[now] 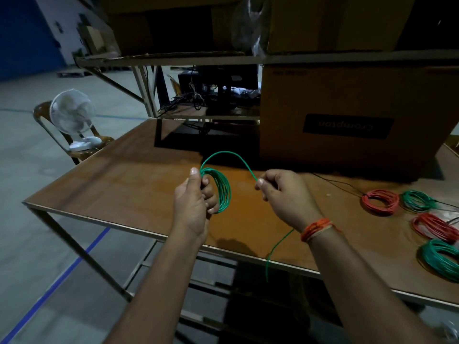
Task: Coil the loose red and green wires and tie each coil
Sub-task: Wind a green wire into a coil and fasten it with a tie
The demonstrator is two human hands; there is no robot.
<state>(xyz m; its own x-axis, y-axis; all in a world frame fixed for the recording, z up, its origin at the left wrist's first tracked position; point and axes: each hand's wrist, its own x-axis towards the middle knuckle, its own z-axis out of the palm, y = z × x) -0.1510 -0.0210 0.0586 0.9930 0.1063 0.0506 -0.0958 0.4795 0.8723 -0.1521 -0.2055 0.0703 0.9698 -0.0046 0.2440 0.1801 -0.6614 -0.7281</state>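
Hands (193,202) around green wire coil (221,189)

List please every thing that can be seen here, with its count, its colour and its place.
green coil: 1, green, held above table
finished coils: 4, two red and two green, table's right side
table: 1, brown, centre
cardboard box: 1, brown, back of table
fan: 1, white, on chair at left
wrist threads: orange, right wrist
left hand: grips the green coil
right hand: pinches the coil's loose end
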